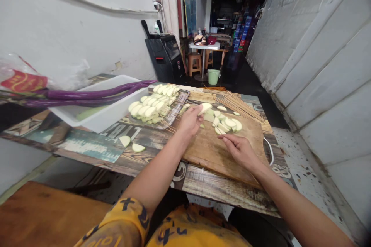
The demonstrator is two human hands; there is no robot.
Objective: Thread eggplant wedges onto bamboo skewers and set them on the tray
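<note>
My left hand [189,120] is closed on a pale eggplant slice [205,107], held just above the wooden cutting board [214,150]. My right hand [239,148] rests low over the board with the fingers curled; I cannot make out whether anything is in them. A pile of cut slices [226,122] lies on the board just beyond both hands. Thin bamboo skewers [242,106] lie in a bundle at the board's far edge. To the left, skewered slices [152,106] are stacked on a metal tray [181,102].
A white tub [101,117] at the left carries long purple eggplants [95,94]. Two loose slices [131,143] lie on the patterned table. A black machine [166,58], stools and a green bucket [213,76] stand beyond in the passage. A grey wall runs along the right.
</note>
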